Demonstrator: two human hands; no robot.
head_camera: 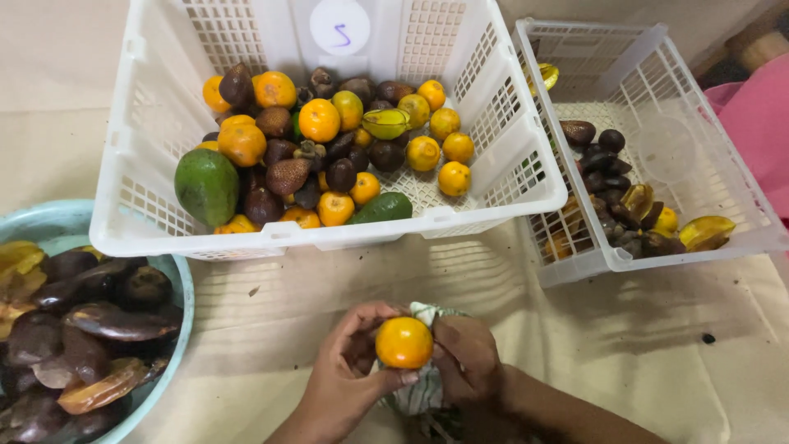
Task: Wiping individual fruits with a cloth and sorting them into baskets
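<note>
My left hand (pixel 349 374) holds a small orange citrus fruit (pixel 403 342) between thumb and fingers, low in the middle of the view. My right hand (pixel 467 358) presses a striped white-and-green cloth (pixel 421 386) against the fruit from the right and from behind. Both hands hover over the beige tablecloth (pixel 329 279), just in front of the large white crate (pixel 148 214).
The large crate holds several oranges, dark brown fruits and two green avocados (pixel 206 186). A smaller white crate (pixel 657 265) at the right holds dark and yellow fruits. A light-blue basin (pixel 41 219) at the left holds dark, spoiled fruit. Pink cloth (pixel 760 123) shows at the far right.
</note>
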